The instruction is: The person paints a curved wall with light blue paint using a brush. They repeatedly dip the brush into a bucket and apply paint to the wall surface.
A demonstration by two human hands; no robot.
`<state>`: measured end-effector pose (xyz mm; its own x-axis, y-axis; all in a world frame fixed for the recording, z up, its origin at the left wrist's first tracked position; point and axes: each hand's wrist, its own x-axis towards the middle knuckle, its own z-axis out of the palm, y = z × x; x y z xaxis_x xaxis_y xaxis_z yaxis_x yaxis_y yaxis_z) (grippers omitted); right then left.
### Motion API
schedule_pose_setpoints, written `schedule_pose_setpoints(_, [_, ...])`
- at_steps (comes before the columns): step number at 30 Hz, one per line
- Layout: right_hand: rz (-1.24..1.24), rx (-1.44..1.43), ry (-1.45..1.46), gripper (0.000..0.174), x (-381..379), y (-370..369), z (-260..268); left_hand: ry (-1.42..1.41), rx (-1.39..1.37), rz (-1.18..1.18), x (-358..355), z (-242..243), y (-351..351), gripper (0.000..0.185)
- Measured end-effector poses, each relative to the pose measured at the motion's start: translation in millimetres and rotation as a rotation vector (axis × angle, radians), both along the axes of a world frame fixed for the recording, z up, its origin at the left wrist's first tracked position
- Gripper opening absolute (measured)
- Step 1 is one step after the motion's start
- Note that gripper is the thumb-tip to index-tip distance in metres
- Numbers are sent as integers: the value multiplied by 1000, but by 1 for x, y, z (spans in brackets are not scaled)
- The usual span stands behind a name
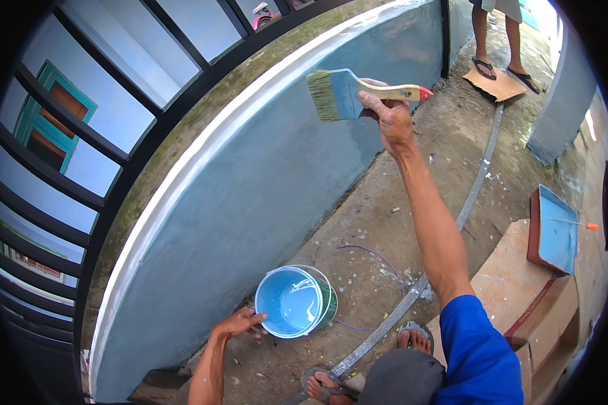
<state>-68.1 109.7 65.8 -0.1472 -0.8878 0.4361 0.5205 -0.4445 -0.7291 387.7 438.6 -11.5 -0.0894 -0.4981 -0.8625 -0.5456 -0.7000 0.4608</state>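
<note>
My right hand [389,114] grips the handle of a wide flat paintbrush [345,96], its bristles pointing left. The brush appears in front of a low wall [223,202] painted grey-blue; whether the bristles touch it I cannot tell. Part of the wall near its far end looks darker and wetter. My left hand [243,323] has its thumb at the rim of a paint pail [276,283] and its fingers down the outer side. Light blue liquid paint lies inside the pail, which has a thin wire handle and appears to stand on the ground by the wall's foot.
Black metal railing [106,162] tops the wall. A grey strip [410,298] crosses the paint-spotted ground. On the right are a paint tray [557,238] with an orange-handled tool [592,227] across it and a cardboard box [547,324]. Another person in sandals [484,68] stands on cardboard [499,88].
</note>
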Motion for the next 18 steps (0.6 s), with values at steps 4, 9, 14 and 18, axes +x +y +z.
schedule_pose_setpoints(4, [127, -17, 115, 38, 0, -11, 12, -18, -8, -13, 6, 1, 2, 48])
schedule_pose_setpoints(9, [14, -27, 151, 32, 9, -37, 8, -23, -5, -40, 6, -1, -1, 49])
schedule_pose_setpoints(14, [-84, -25, -30, 29, -8, -41, -3, -36, -13, -36, 1, 0, -1, 49])
schedule_pose_setpoints(18, [-11, -5, 2, 32, -2, -30, -6, -52, -18, -33, 4, 5, 1, 49])
